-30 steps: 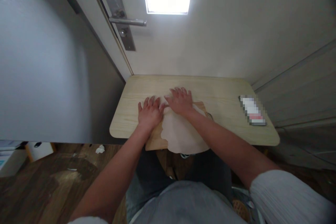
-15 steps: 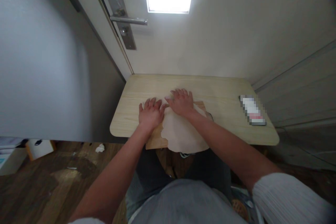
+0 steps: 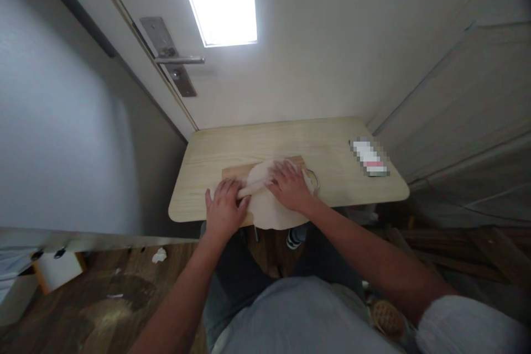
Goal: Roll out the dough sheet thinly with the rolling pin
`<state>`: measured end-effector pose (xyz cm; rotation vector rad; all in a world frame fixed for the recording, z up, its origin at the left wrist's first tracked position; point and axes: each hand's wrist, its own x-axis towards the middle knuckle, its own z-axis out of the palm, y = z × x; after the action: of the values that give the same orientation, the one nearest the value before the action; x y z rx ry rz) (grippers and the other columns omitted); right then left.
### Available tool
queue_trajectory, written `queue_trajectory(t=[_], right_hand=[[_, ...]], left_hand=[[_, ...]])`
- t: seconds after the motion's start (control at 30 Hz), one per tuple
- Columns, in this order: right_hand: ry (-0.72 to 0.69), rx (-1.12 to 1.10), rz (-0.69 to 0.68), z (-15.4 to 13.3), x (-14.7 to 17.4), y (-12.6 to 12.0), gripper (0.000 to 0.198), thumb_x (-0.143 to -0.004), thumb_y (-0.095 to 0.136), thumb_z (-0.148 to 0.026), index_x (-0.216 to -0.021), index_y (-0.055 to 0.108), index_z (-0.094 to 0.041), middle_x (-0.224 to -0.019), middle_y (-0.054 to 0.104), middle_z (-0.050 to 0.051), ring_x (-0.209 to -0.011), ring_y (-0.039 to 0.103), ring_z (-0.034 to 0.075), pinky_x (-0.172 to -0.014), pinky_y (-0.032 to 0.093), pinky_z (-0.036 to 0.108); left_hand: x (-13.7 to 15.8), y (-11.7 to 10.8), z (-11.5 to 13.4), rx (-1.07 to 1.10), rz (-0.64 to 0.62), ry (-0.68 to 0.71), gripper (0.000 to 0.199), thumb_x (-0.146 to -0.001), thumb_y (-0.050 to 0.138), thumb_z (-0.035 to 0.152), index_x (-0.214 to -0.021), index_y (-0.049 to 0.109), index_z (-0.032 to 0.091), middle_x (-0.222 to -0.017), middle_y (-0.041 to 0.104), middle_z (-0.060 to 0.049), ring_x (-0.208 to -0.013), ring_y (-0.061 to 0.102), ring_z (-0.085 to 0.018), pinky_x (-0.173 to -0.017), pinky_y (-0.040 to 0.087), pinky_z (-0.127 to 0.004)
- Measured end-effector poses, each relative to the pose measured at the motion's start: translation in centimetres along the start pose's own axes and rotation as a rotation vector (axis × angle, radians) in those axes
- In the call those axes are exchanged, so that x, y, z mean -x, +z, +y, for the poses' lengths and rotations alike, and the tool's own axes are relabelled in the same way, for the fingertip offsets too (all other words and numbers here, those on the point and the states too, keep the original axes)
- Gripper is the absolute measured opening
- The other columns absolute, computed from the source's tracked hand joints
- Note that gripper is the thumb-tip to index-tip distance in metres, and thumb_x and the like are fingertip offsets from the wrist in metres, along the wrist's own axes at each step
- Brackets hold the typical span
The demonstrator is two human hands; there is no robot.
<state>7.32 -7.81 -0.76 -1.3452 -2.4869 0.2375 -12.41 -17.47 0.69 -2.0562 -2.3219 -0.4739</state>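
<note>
A thin, pale sheet of dough lies over a wooden cutting board, its near edge hanging past the board and the table edge. Across the dough runs a slim, light rolling pin, slightly slanted. My left hand is on the pin's left end, fingers over it and thumb on the near side. On its right part rests my right hand, with blurred fingers bent over the pin, whose right end is hidden underneath. A metal ring handle shows at the board's right.
The light wooden table stands against a door with a metal handle. A phone with a blurred-out screen lies on the table's right side. On the floor at left are crumpled white paper and a white box-like item.
Both hands have drawn back toward my body with the rolling pin, which now shows between them. More of the board and dough appears beyond the hands. The camera view has shifted too.
</note>
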Motion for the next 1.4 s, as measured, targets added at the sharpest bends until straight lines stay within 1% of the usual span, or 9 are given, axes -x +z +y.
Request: queue_trajectory(t=[0.2,0.37,0.5,0.67,0.83,1.0,1.17,1.27,1.4], right_hand=[[-0.087,-0.058,0.040,0.4,0.5,-0.5,0.040,-0.093,0.056,-0.050,-0.122,0.066,-0.024,-0.142,0.057,0.008,-0.141,0.036,0.032,-0.117,0.020,0.060],[-0.075,-0.081,0.141,2.3,0.9,-1.6,0.034,-0.091,0.062,-0.046,-0.116,0.068,-0.024,-0.136,0.062,0.007,-0.137,0.041,0.029,-0.116,0.022,0.056],[-0.078,-0.062,0.157,5.2,1.9,-2.5,0.030,-0.094,0.058,-0.043,-0.114,0.068,-0.023,-0.137,0.062,0.007,-0.137,0.042,0.029,-0.114,0.022,0.056],[0.027,-0.065,0.211,9.1,3.6,-2.2,0.031,-0.094,0.057,-0.041,-0.117,0.066,-0.022,-0.134,0.064,0.008,-0.132,0.047,0.028,-0.112,0.027,0.051],[0.061,-0.071,0.218,11.2,4.0,-1.9,0.030,-0.091,0.060,-0.044,-0.111,0.069,-0.023,-0.132,0.064,0.009,-0.128,0.050,0.029,-0.109,0.032,0.049],[0.042,-0.059,0.218,11.6,2.9,-2.4,0.029,-0.091,0.060,-0.046,-0.105,0.071,-0.023,-0.134,0.063,0.007,-0.128,0.049,0.027,-0.108,0.034,0.046],[0.010,-0.036,0.167,11.3,2.2,-2.7,0.033,-0.090,0.062,-0.049,-0.111,0.070,-0.025,-0.136,0.061,0.006,-0.129,0.048,0.027,-0.107,0.034,0.046],[0.010,-0.006,0.162,11.2,1.8,-2.8,0.033,-0.090,0.062,-0.049,-0.113,0.071,-0.027,-0.138,0.060,0.006,-0.129,0.048,0.028,-0.107,0.034,0.047],[0.000,0.007,0.172,11.0,0.9,-2.9,0.033,-0.091,0.061,-0.050,-0.112,0.071,-0.027,-0.140,0.058,0.006,-0.130,0.047,0.028,-0.109,0.032,0.047]], left_hand=[[-1.0,0.0,-1.6,0.052,0.028,0.100,0.032,-0.092,0.054,0.036,-0.121,0.064,0.026,-0.131,0.066,-0.008,-0.127,0.053,-0.027,-0.117,0.024,-0.057],[-2.2,0.1,0.4,0.075,0.079,0.163,0.032,-0.096,0.051,0.038,-0.122,0.063,0.024,-0.133,0.064,-0.009,-0.128,0.052,-0.026,-0.117,0.026,-0.052],[-4.4,0.4,1.7,0.119,0.054,0.222,0.035,-0.095,0.054,0.040,-0.125,0.061,0.024,-0.137,0.062,-0.008,-0.131,0.050,-0.025,-0.115,0.030,-0.046],[-6.3,2.0,0.9,0.093,0.043,0.121,0.054,-0.096,0.050,0.047,-0.143,0.046,0.021,-0.143,0.058,-0.011,-0.134,0.049,-0.027,-0.113,0.033,-0.046],[-4.9,3.1,0.7,-0.007,0.044,0.028,0.049,-0.098,0.043,0.048,-0.140,0.051,0.024,-0.146,0.054,-0.012,-0.138,0.043,-0.030,-0.115,0.029,-0.053],[-3.3,2.7,1.9,-0.048,0.064,-0.085,0.049,-0.098,0.041,0.048,-0.137,0.053,0.021,-0.144,0.054,-0.015,-0.135,0.045,-0.033,-0.111,0.032,-0.057],[-2.7,2.0,2.2,-0.045,0.032,-0.120,0.047,-0.098,0.041,0.045,-0.134,0.054,0.018,-0.139,0.058,-0.017,-0.131,0.049,-0.034,-0.109,0.033,-0.061],[-3.4,1.6,2.1,-0.035,0.032,-0.114,0.044,-0.098,0.043,0.047,-0.128,0.058,0.019,-0.135,0.061,-0.016,-0.128,0.051,-0.034,-0.109,0.032,-0.062],[-6.4,1.2,2.6,0.047,0.099,-0.043,0.039,-0.097,0.047,0.044,-0.124,0.060,0.019,-0.133,0.062,-0.013,-0.127,0.053,-0.029,-0.110,0.038,-0.048]])
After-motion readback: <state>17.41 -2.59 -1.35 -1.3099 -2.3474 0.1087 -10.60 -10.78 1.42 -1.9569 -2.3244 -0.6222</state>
